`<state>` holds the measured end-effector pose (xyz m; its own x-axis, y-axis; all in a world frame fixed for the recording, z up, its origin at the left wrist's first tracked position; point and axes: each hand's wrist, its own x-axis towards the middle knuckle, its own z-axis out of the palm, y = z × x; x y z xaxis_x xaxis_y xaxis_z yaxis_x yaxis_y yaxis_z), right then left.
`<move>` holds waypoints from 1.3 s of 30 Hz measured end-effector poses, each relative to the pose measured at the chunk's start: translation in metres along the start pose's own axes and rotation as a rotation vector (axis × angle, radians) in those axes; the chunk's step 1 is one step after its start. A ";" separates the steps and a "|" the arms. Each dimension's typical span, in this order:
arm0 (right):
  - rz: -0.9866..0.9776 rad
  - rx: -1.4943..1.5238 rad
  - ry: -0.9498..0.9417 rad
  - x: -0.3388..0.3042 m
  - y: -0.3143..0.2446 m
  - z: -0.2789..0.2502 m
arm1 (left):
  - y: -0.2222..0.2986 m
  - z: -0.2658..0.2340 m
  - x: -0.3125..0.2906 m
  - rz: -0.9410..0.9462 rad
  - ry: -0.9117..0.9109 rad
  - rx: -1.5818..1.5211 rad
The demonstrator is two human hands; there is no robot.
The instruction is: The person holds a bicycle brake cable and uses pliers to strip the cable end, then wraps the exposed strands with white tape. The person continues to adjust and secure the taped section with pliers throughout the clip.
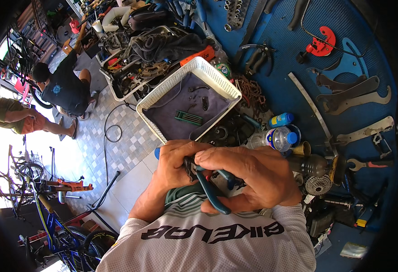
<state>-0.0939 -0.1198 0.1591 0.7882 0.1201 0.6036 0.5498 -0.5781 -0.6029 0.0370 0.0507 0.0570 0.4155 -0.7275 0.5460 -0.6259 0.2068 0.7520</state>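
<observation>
In front of my chest, my right hand [264, 177] is wrapped round pliers with teal handles [213, 194]. One handle slants down past the thumb, and the jaws point toward my left hand [174, 163]. Curled fingers of that hand grip a small dark metal part [189, 168], mostly covered, so its kind does not show. The pliers' jaws meet this part between the two hands. Just beyond stands a cream plastic basket [221, 80] lined with a grey-purple cloth [167, 109]. On the cloth lie a green folding hex key set [189, 118] and several small dark metal pieces [205, 103].
Hand tools hang on a blue pegboard [271, 86] at the right. Plastic bottles [280, 138] and a bicycle cassette [318, 184] sit right of my hands. A cluttered parts tray [131, 77] is at far left. Two people [65, 93] and bicycles [49, 217] occupy the left.
</observation>
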 end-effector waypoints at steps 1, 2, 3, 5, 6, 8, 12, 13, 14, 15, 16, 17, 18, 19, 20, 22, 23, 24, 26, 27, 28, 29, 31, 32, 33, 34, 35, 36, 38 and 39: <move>0.003 -0.003 -0.002 0.000 0.000 0.000 | 0.000 0.000 0.000 -0.006 0.000 -0.002; 0.006 -0.005 -0.003 0.001 0.000 0.001 | 0.000 0.000 0.000 -0.011 0.000 -0.003; 0.009 -0.008 -0.005 0.001 0.000 0.001 | 0.000 0.001 0.000 -0.017 0.000 -0.004; 0.012 -0.006 -0.007 0.000 0.000 0.001 | 0.000 0.001 0.000 -0.028 0.003 -0.024; 0.014 -0.005 -0.007 0.000 0.000 0.001 | 0.000 0.001 0.000 -0.034 0.004 -0.034; 0.021 0.009 -0.013 -0.001 0.001 0.000 | 0.000 0.001 -0.001 -0.051 -0.005 -0.048; -0.019 0.037 -0.055 -0.005 0.006 -0.001 | -0.001 0.003 -0.001 -0.043 0.012 -0.083; -0.015 0.045 -0.055 -0.006 0.007 0.000 | -0.002 0.003 -0.001 -0.034 0.012 -0.067; -0.008 0.052 -0.043 -0.007 0.007 0.001 | -0.002 0.003 -0.001 -0.036 0.010 -0.081; -0.003 0.055 -0.032 -0.008 0.008 0.002 | -0.002 0.003 -0.001 -0.039 0.008 -0.095; -0.004 0.061 -0.039 -0.008 0.008 0.002 | -0.002 0.003 -0.001 -0.038 0.002 -0.075; -0.006 0.065 -0.047 -0.009 0.008 0.001 | -0.001 0.002 -0.001 -0.037 -0.005 -0.056; -0.008 0.067 -0.055 -0.009 0.008 0.001 | -0.001 0.001 -0.001 -0.046 -0.006 -0.069; -0.001 0.073 -0.046 -0.008 0.008 0.001 | -0.001 0.001 -0.001 -0.037 -0.008 -0.044; 0.005 0.079 -0.036 -0.008 0.008 0.001 | -0.001 0.001 -0.001 -0.038 -0.004 -0.050; 0.009 0.082 -0.027 -0.006 0.007 0.000 | 0.000 0.001 -0.001 -0.037 0.000 -0.059; 0.008 0.078 -0.026 -0.005 0.007 -0.001 | -0.001 0.001 -0.001 -0.034 -0.001 -0.061; 0.009 0.069 -0.021 -0.005 0.006 -0.001 | -0.001 0.001 -0.001 -0.030 -0.001 -0.064; 0.020 0.043 0.007 -0.004 0.004 0.001 | -0.001 0.001 -0.001 -0.040 0.001 -0.060; 0.027 0.028 0.024 -0.003 0.004 0.002 | -0.001 0.001 -0.002 -0.054 0.002 -0.076; 0.024 0.026 0.024 -0.003 0.003 0.002 | -0.001 0.001 -0.002 -0.039 0.001 -0.055; 0.019 0.024 0.023 -0.003 0.003 0.002 | 0.000 0.001 -0.002 -0.033 0.000 -0.051; 0.013 0.021 0.018 -0.003 0.002 0.002 | 0.000 0.000 -0.001 -0.022 -0.004 -0.044; 0.011 0.021 0.013 -0.003 0.002 0.002 | 0.000 0.000 0.000 -0.017 -0.007 -0.040; 0.019 0.032 0.011 -0.003 0.002 0.001 | 0.000 0.000 0.000 -0.022 -0.009 -0.061; 0.002 0.025 0.015 -0.003 0.002 0.001 | 0.000 0.000 0.000 -0.010 -0.008 -0.038; -0.003 0.029 0.021 -0.003 0.002 0.002 | 0.000 0.000 0.001 -0.007 -0.006 -0.041; -0.008 0.032 0.028 -0.003 0.002 0.002 | 0.000 0.000 0.001 -0.025 -0.007 -0.072; -0.003 0.033 0.021 -0.004 0.003 0.001 | 0.001 -0.001 0.000 -0.001 -0.001 -0.019; 0.008 0.040 0.018 -0.003 0.004 0.001 | 0.002 -0.001 0.000 0.000 0.000 -0.007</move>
<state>-0.0945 -0.1215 0.1544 0.7876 0.1006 0.6079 0.5543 -0.5463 -0.6279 0.0364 0.0514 0.0584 0.4154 -0.7275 0.5461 -0.6216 0.2113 0.7543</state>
